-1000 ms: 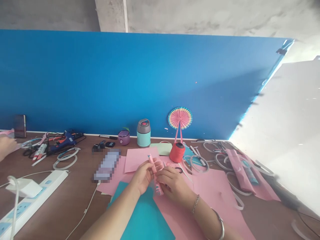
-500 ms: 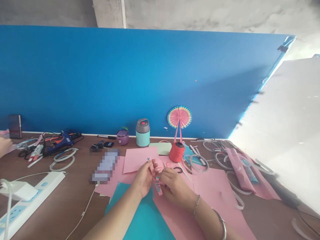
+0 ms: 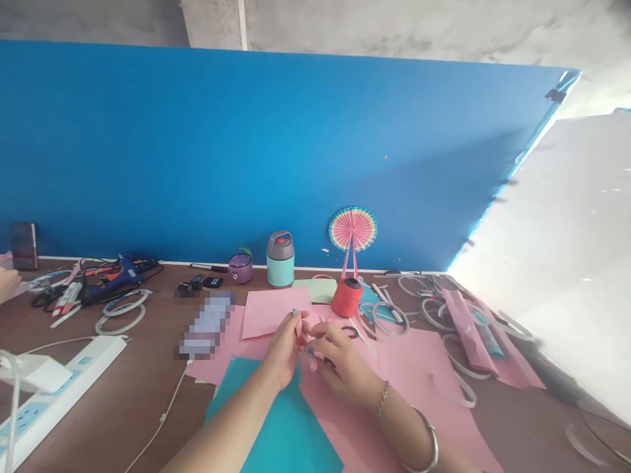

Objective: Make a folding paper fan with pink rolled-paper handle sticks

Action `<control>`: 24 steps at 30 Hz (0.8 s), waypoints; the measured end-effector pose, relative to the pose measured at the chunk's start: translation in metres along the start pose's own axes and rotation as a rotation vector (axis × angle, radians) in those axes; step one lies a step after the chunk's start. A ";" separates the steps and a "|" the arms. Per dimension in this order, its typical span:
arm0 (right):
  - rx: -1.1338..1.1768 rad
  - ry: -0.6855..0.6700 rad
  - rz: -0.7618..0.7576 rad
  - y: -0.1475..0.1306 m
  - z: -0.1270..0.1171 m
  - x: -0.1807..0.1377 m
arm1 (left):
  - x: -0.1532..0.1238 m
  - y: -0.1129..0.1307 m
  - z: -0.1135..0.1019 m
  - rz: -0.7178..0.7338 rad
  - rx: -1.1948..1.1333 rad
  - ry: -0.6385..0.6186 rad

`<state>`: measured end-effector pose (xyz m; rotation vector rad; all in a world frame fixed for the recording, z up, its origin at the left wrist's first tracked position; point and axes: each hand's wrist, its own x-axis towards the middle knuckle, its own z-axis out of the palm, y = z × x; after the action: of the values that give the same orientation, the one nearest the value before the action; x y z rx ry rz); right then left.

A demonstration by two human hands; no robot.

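My left hand point(image 3: 283, 348) and my right hand point(image 3: 340, 364) meet at the table's middle, both pinched on a narrow folded pink paper strip point(image 3: 304, 343) with a patterned lower end. The strip stands nearly upright between my fingers and is mostly hidden by them. Under my hands lie pink paper sheets point(image 3: 424, 368) and a teal sheet point(image 3: 280, 427). My right wrist wears a chain bracelet and a metal bangle.
A red thread spool point(image 3: 346, 297), a paper fan point(image 3: 353, 229), a teal flask point(image 3: 280, 259) and a purple pot point(image 3: 240, 268) stand behind. A glue gun point(image 3: 116, 276), white rings and a power strip point(image 3: 54, 387) lie left. Another person's hand point(image 3: 7, 284) shows at far left. White rings and pink strips lie right.
The pink strip has sunk lower between my fingers and looks shorter, with my hands closing tighter on it. The view has shifted slightly. The other person's hand has drawn back leftward.
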<state>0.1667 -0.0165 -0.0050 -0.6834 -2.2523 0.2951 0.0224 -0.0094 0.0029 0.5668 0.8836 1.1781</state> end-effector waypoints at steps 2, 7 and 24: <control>0.054 0.047 0.071 0.002 0.001 -0.001 | -0.001 -0.001 0.000 0.035 0.070 -0.030; 0.109 0.117 0.178 0.009 0.006 -0.004 | -0.001 -0.004 0.000 0.153 0.146 -0.104; -0.026 0.159 0.064 0.002 0.006 0.000 | -0.003 -0.001 0.003 0.030 -0.007 -0.060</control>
<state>0.1633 -0.0151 -0.0103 -0.7673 -2.0893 0.2342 0.0248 -0.0128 0.0048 0.6089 0.8216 1.1852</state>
